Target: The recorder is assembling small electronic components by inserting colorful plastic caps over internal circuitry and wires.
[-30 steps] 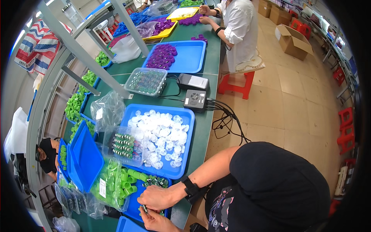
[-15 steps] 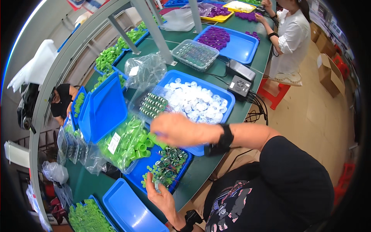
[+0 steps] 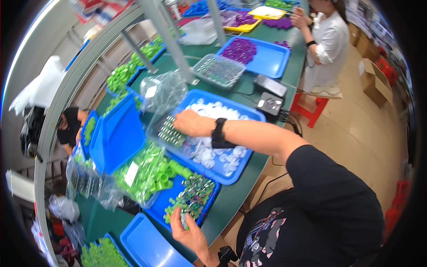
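Note:
My right hand (image 3: 192, 123) reaches over a clear plastic box (image 3: 153, 129) with rows of small green circuit boards (image 3: 171, 133) in it. Its fingers are curled down at the boards' edge, and what they hold is hidden. Lower down, my left hand (image 3: 189, 232) pinches a small translucent piece (image 3: 183, 220) between thumb and fingers. That hand is at the near corner of a blue tray (image 3: 155, 205) with wired circuit boards (image 3: 195, 193) and small light-green pieces (image 3: 174, 205) in it. White translucent caps (image 3: 204, 156) fill a larger blue tray (image 3: 229, 178) under my right forearm.
A bag of green cups (image 3: 144, 171) lies beside the near tray. Blue trays (image 3: 153, 244) stand at the left. Beyond are a lidded clear box (image 3: 218, 71), a black power unit (image 3: 269, 103), purple parts (image 3: 240, 50) and metal posts (image 3: 167, 40). A co-worker in white (image 3: 329, 44) sits far right.
My right hand has moved away from me, from above the near tray to the boards in the clear box. My left hand stays by the near tray with its small piece. The view has shifted slightly.

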The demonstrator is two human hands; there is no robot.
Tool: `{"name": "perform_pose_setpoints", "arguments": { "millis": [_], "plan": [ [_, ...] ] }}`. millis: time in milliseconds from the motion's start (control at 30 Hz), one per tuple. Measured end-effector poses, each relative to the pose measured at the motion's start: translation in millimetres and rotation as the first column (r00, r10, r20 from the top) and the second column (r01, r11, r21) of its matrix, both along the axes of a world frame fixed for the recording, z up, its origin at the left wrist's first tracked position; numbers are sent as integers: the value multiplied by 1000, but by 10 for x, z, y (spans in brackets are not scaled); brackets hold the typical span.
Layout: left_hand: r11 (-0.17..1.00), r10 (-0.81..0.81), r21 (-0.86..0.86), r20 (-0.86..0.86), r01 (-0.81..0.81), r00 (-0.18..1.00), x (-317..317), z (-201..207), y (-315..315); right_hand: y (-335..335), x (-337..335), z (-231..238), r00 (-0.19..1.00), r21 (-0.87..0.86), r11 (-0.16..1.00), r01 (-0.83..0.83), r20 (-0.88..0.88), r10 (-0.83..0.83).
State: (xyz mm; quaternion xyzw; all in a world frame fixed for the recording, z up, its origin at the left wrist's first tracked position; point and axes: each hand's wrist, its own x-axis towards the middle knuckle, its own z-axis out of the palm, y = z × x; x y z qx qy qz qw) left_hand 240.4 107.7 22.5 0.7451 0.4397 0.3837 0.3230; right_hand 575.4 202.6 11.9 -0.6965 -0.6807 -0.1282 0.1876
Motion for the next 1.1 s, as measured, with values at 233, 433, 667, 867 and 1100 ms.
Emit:
{"name": "perform_pose_setpoints", "arguments": {
  "millis": [233, 433, 667, 867, 1100],
  "plan": [
    [995, -34, -92, 113, 45, 993, 79, 67, 22, -261, 6, 224, 988, 153, 986, -71, 148, 48],
    [985, -47, -153, 188, 77, 981, 226, 236, -23, -549, -83, 736, 998, 366, 929, -57, -14, 66],
    [902, -31, -299, 675, 311, 737, 350, 455, -63, -976, -952, 773, 762, 393, 803, -447, -304, 572],
    [852, 112, -477, 571, 217, 814, 216, 213, 73, -1116, -1306, 409, 566, 398, 817, -418, -589, 577],
    [852, 41, -378, 739, 363, 673, 28, 139, 50, -1121, -1307, 418, 221, 196, 834, -515, -910, 350]
  ]
}}
